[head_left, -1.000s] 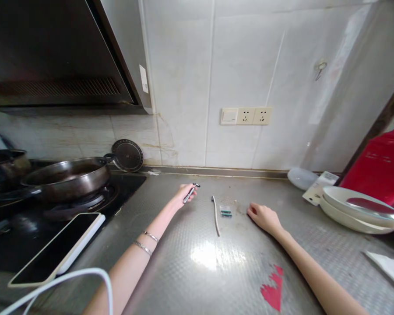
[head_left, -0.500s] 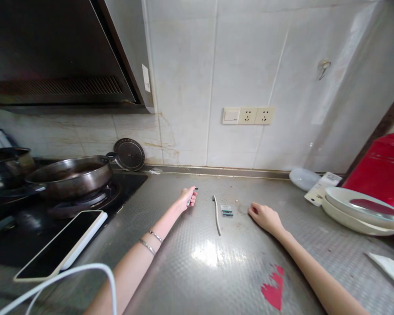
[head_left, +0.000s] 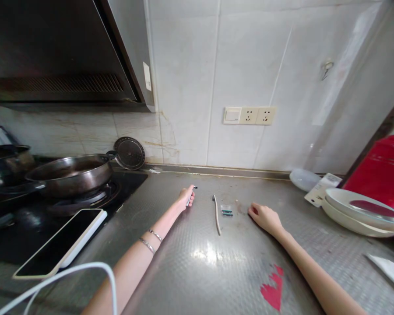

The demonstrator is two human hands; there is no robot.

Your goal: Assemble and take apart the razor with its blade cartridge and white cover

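Note:
My left hand (head_left: 186,197) is closed around a slim pale object (head_left: 189,200) with a small black tip, held just above the steel counter (head_left: 180,267); its kind is not clear. To its right lies a thin, slightly bent white stick (head_left: 217,216) with a dark head at its far end. Beside the stick is a small clear packet (head_left: 226,211) with slim dark-green pieces. My right hand (head_left: 265,218) rests on the counter to the right of the packet, fingers curled in and nothing seen in them.
On the left, a steel pan (head_left: 72,173) stands on the black hob (head_left: 131,188), near a phone (head_left: 59,245) and a white cable (head_left: 85,266). White dishes (head_left: 354,223) and a red container (head_left: 381,166) stand at the right. A red scrap (head_left: 273,292) lies in front.
The object in my left hand is tilted slightly more upright, its black tip a touch higher. My right hand, the white stick and the packet have stayed put.

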